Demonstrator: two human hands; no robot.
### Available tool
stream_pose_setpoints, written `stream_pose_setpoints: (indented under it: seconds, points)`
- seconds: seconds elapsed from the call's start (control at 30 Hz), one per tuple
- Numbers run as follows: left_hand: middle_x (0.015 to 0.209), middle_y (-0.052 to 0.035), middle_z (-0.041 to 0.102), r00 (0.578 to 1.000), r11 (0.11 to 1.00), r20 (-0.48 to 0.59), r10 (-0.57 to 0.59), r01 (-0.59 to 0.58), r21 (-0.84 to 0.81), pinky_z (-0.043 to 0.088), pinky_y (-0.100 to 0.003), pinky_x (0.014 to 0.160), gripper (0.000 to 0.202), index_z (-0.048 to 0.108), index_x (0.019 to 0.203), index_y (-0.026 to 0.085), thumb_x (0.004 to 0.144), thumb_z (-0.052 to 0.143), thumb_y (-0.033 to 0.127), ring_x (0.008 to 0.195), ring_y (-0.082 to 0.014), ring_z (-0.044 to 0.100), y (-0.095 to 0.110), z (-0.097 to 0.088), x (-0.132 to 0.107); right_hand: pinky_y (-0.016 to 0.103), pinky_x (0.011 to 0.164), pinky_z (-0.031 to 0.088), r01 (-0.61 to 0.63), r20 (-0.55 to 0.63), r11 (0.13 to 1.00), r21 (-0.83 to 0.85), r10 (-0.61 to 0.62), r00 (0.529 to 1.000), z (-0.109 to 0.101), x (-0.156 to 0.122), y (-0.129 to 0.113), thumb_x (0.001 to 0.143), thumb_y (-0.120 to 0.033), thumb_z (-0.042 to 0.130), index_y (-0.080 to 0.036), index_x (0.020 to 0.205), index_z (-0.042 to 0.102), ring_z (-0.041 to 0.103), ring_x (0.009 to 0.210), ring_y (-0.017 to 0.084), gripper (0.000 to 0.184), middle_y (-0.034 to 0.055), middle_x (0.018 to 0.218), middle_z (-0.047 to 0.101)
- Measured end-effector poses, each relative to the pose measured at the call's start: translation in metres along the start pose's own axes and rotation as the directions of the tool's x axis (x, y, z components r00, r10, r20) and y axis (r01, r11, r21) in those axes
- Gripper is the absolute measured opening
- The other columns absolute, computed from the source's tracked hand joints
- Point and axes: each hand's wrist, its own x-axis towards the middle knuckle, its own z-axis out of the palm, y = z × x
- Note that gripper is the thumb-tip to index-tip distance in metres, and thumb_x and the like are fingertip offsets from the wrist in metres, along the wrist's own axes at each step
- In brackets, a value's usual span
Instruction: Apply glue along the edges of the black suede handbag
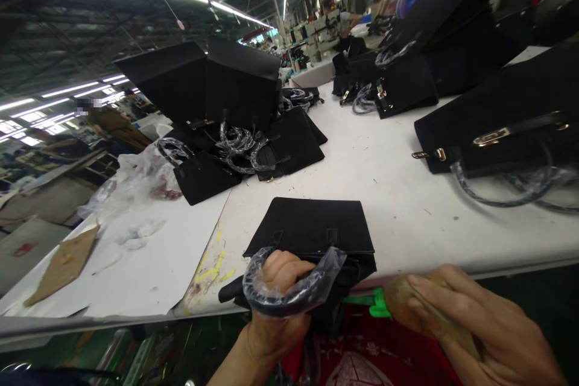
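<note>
A black handbag (316,226) lies at the front edge of the white table. Its curved handle (289,301) is wrapped in clear plastic and loops round my left hand (283,277). The fingers of that hand are curled, gripping the bag at its opening. To the right, my right hand (470,319) closes round a brownish, rounded tool (402,301) with a bright green part (380,303) at its end. A thin green tip points from it toward the bag. What kind of tool it is I cannot make out.
Black handbags (244,84) with plastic-wrapped handles are heaped at the back left; more bags (407,78) lie at the back right. A large bag with gold buckles (497,132) is at the right. Clear plastic (136,181) and brown cardboard (66,265) lie left. People stand farther off.
</note>
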Motion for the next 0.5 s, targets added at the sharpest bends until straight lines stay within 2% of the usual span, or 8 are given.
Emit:
stream_pose_setpoints:
  seconds: [0.07, 0.13, 0.23, 0.33, 0.5]
  points:
    - [0.077, -0.0007, 0.067, 1.000, 1.000, 0.008, -0.008, 0.008, 0.004, 0.044, -0.035, 0.069, 0.015, 0.063, 0.091, 0.018, 0.084, 0.054, 0.007, 0.071, -0.0168, 0.059, 0.000, 0.000, -0.001, 0.026, 0.051, 0.054, 0.061, -0.008, 0.998, 0.016, -0.061, 0.998, -0.001, -0.001, 0.001, 0.086, -0.011, 0.060, -0.027, 0.131, 0.059, 0.066, 0.066, 0.020, 0.047, 0.0068, 0.078, 0.067]
    - [0.077, -0.0008, 0.067, 1.000, 1.000, 0.018, -0.011, 0.011, 0.009, 0.044, -0.035, 0.069, 0.015, 0.062, 0.092, 0.018, 0.084, 0.054, 0.008, 0.071, -0.0169, 0.059, -0.001, 0.000, -0.001, 0.025, 0.052, 0.053, 0.061, 0.023, 0.998, 0.004, -0.061, 0.998, -0.002, 0.000, 0.003, 0.088, -0.011, 0.059, -0.026, 0.130, 0.058, 0.065, 0.065, 0.018, 0.044, 0.0058, 0.077, 0.066]
    - [0.076, -0.0006, 0.067, 1.000, 1.000, 0.009, -0.003, 0.003, 0.001, 0.044, -0.035, 0.067, 0.014, 0.062, 0.090, 0.018, 0.084, 0.055, 0.008, 0.070, -0.0163, 0.059, 0.000, 0.000, 0.001, 0.023, 0.048, 0.049, -0.044, 0.035, 0.993, -0.110, 0.048, 0.998, -0.003, 0.001, 0.011, 0.091, -0.016, 0.058, -0.024, 0.115, 0.065, 0.059, 0.056, 0.013, 0.025, 0.0015, 0.070, 0.059]
    - [0.074, 0.0006, 0.066, 1.000, 0.999, -0.020, -0.013, 0.012, -0.038, 0.045, -0.032, 0.065, 0.012, 0.063, 0.087, 0.018, 0.085, 0.057, 0.008, 0.068, -0.0146, 0.060, 0.000, -0.002, 0.005, 0.025, 0.052, 0.049, -0.132, -0.040, 0.971, -0.198, 0.127, 0.991, 0.000, 0.004, 0.028, 0.094, -0.023, 0.058, -0.022, 0.106, 0.067, 0.060, 0.059, 0.014, 0.016, 0.0019, 0.073, 0.059]
    - [0.074, 0.0012, 0.063, 0.999, 0.998, -0.029, -0.026, 0.025, -0.057, 0.046, -0.029, 0.064, 0.010, 0.064, 0.084, 0.018, 0.087, 0.058, 0.010, 0.068, -0.0135, 0.059, -0.004, -0.004, 0.009, 0.028, 0.058, 0.049, -0.233, -0.114, 0.964, -0.128, 0.219, 0.969, 0.011, 0.006, 0.057, 0.096, -0.025, 0.056, -0.022, 0.104, 0.067, 0.059, 0.065, 0.015, 0.014, 0.0017, 0.078, 0.059]
